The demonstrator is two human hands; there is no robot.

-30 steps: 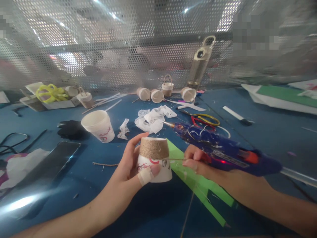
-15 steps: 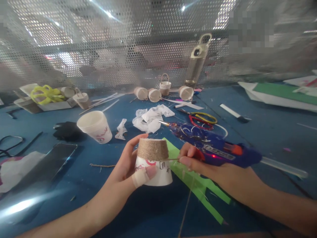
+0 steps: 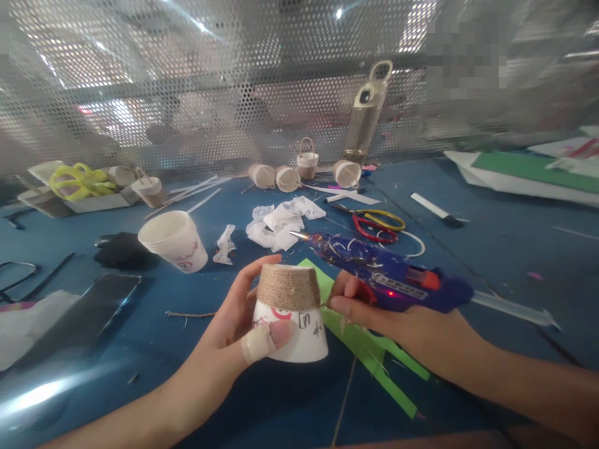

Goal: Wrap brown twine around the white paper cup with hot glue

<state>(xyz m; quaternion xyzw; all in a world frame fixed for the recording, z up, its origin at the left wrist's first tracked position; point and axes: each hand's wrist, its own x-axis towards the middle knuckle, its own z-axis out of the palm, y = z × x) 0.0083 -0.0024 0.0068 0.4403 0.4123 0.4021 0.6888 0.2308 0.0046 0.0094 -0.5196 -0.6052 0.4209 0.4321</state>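
Note:
My left hand (image 3: 234, 327), with a bandage round its thumb, grips an upside-down white paper cup (image 3: 304, 343). Brown twine (image 3: 287, 287) is wound in close rows round the cup's upper, narrower half. My right hand (image 3: 374, 308) pinches the loose twine just right of the cup. That same hand also holds a blue hot glue gun (image 3: 397, 280), whose red light is lit and whose nozzle points left, above and behind the cup. The glue gun's handle is mostly hidden by the fingers. Green paper strips (image 3: 369, 349) lie below the right hand.
Left of the cup stand stacked paper cups (image 3: 173, 240), with a phone (image 3: 98, 312) nearer. Crumpled white lace (image 3: 283, 221) and scissors (image 3: 379, 224) lie behind the glue gun. Small twine-wrapped baskets (image 3: 307, 164) and a bottle (image 3: 365, 118) line the mesh partition.
The pinched end of the twine has come closer to the cup's side, and my right hand with the glue gun has shifted left. The cup appears slightly lower and tilted a little.

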